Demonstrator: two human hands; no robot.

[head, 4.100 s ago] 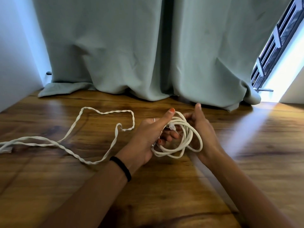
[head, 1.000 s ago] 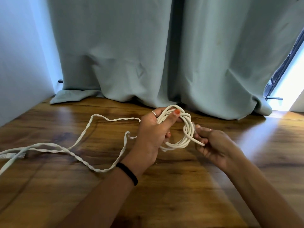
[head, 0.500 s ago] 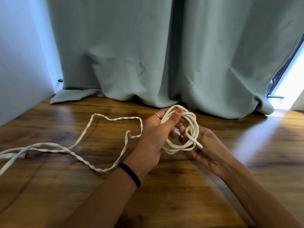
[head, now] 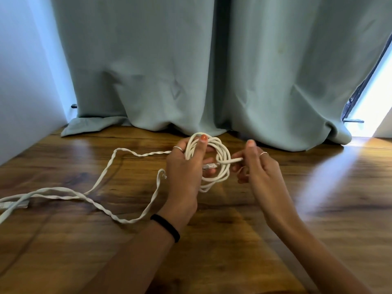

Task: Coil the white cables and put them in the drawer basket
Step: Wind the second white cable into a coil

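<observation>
A coil of round white cable [head: 223, 153] hangs just above the wooden floor, with a clear plug showing inside its loops. My left hand [head: 186, 168] grips the coil's left side, thumb lying across the loops. My right hand [head: 254, 164] pinches a strand that comes out of the coil's right side and holds it taut. A second, flat twisted white cable [head: 95, 183] lies loose on the floor to the left, its plug [head: 12, 204] near the left edge. No drawer basket is in view.
The wooden floor [head: 233, 240] stretches all around my arms. A pale green curtain [head: 212, 71] hangs to the floor just behind the coil. A white wall [head: 23, 81] closes the left side, and a bright window gap [head: 373, 107] shows at the right.
My right hand has come out from under the coil and moved right, pulling a strand taut through the loops. The twisted cable on the floor lies as before.
</observation>
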